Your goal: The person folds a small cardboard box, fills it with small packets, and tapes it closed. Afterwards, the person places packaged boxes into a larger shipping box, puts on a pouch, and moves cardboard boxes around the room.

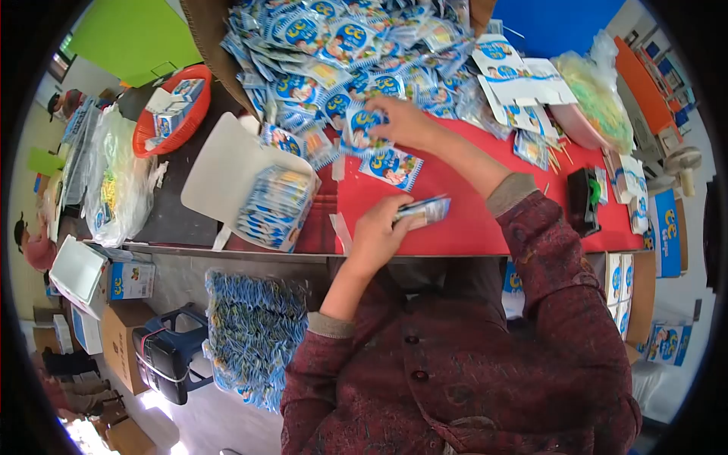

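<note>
Small blue-and-white packets (334,45) lie in a large heap inside a cardboard box tipped towards me. Closed on a packet (356,127), my right hand (390,121) is at the heap's lower edge. My left hand (379,231) holds a small stack of packets (425,212) above the red table cover's front edge. Between the two hands a loose packet (393,167) lies on the red cover (462,227). To the left, an open white carton (224,171) is filled with a row of upright packets (274,205).
A red basket (199,114) with small boxes stands at the left, near plastic bags (117,174). On the right are flattened cartons (523,80), a black tape dispenser (582,201) and a pink bowl (576,125). A stool (171,356) is below left. Other people (38,250) are at the far left.
</note>
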Demonstrator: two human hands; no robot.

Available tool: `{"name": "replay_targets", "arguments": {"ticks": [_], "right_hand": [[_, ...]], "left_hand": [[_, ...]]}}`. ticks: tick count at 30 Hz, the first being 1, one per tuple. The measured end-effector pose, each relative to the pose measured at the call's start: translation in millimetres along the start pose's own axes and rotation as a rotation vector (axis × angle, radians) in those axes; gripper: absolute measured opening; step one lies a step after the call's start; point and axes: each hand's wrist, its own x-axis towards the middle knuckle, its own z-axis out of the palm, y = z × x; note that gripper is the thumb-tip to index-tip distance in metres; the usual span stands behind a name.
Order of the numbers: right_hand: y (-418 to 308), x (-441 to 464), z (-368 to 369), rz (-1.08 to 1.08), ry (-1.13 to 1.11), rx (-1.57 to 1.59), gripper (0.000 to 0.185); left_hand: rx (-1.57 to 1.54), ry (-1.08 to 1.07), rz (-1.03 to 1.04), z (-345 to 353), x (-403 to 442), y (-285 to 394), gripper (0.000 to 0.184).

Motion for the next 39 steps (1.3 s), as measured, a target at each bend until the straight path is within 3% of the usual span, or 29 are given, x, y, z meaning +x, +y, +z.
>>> {"name": "replay_targets", "arguments": {"ticks": [3,8,10,12,14,18,23,25,28,34,36,37,39], "right_hand": [[-2,-30,-25,0.259,0.067,0.516,0.035],[0,-80,-61,0.502,0.023,0.343,0.018],[4,-96,-67,0.369,0.237,0.145,0.019],[7,-108,-76,0.401,0.241,0.111,0.017],[6,-114,-80,0.414,0.331,0.530,0.016],[-26,-114,-96,0.363,0.387,0.626,0.021],[-28,-110,-81,0.439,0.325,0.568,0.023],[-37,-108,-69,0.406,0.381,0.785,0.022],[-40,-114,-58,0.455,0.088,0.668,0.022],[-34,-115,-65,0.448,0.246,0.723,0.020],[-37,-112,-72,0.097,0.402,0.407,0.019],[-43,-112,-78,-0.003,0.352,0.310,0.018],[-57,-115,-74,0.118,0.225,0.393,0.018]], "left_hand": [[-0.045,0.013,-0.017,2,0,-1,0.028],[-0.068,0.034,0.026,6,0,-3,0.023],[-0.079,0.014,0.005,5,0,1,0.023],[-0.084,-0.003,0.004,4,0,2,0.021],[-0.083,-0.019,-0.008,4,0,3,0.021],[-0.088,-0.040,-0.020,4,0,0,0.020],[-0.109,-0.045,-0.014,4,0,2,0.019],[-0.100,-0.053,-0.008,4,0,3,0.019],[-0.105,-0.044,-0.020,3,0,3,0.019],[-0.130,-0.079,-0.040,1,-1,2,0.019],[-0.128,-0.124,-0.047,0,0,3,0.020],[-0.131,-0.125,-0.050,0,0,2,0.020],[-0.107,-0.132,-0.001,1,0,1,0.019]]}}
